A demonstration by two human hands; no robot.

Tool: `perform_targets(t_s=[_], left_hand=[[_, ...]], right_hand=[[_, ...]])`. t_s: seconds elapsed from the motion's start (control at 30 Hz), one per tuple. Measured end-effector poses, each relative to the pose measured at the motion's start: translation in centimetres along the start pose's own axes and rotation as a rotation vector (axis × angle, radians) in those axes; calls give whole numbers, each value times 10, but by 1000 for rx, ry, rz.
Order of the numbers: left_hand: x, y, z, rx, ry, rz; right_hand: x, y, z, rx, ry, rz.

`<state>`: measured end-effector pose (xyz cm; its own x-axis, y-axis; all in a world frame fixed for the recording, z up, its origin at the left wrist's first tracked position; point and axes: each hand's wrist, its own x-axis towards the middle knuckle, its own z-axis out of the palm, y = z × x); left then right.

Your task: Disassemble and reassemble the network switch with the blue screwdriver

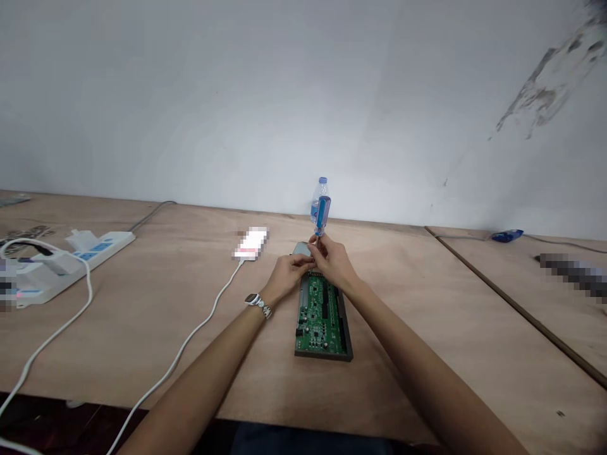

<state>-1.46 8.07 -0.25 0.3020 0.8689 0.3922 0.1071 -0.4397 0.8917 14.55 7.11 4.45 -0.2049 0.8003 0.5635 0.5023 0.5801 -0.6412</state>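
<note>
A green circuit board point(317, 319) lies in a dark, narrow frame point(349, 344) on the wooden table. Above its far end, a screwdriver point(323, 213) with a blue and clear handle stands nearly upright, its shaft pointing down. The fingers of my right hand point(332, 258) are closed round the shaft, below the handle. My left hand point(286, 275), with a watch on the wrist, is pinched close beside the shaft at the board's far edge. What its fingertips hold, if anything, is too small to make out. The screwdriver's tip is hidden by the fingers.
A water bottle point(315, 201) stands behind the screwdriver near the wall. Left of my hands lies a phone point(253, 243) on a white cable point(199, 327). A power strip point(102, 249) is at the far left. On the right are a blue object point(507, 236) and a dark blurred item point(575, 273).
</note>
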Motion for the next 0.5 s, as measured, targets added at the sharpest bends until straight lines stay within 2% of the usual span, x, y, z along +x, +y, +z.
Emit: perform_targets(t_s=[0.5], left_hand=[[1,-6,1,-24,23,-25]], right_hand=[[3,3,-2,-23,-43,-8]])
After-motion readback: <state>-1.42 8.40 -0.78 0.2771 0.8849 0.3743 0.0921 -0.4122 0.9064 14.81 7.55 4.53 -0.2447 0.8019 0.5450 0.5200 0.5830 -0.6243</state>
